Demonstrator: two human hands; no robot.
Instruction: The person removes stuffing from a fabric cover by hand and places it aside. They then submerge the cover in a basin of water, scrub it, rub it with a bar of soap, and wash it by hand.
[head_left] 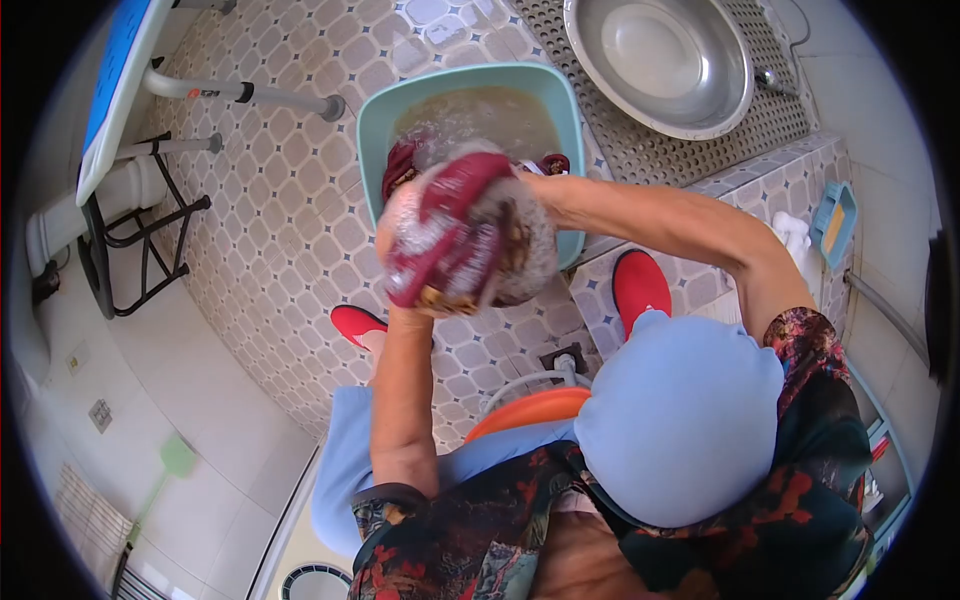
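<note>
A bunched, soapy dark red and brown patterned cloth (450,235) is held up over the near left part of a light green basin (370,120). At the cloth's left side is my left hand (397,222), mostly covered by it and blurred. My right hand (535,195) is at the cloth's right side, its fingers hidden behind the fabric and suds. Cloudy, foamy water (490,112) fills part of the basin, and more of the dark red cloth lies in it.
A steel bowl (660,60) sits on a perforated grey mat (650,155) at the upper right. A blue-topped stand (120,90) and a black metal frame (150,235) are at the left. Below the basin are red shoes (640,290) and an orange seat (528,408).
</note>
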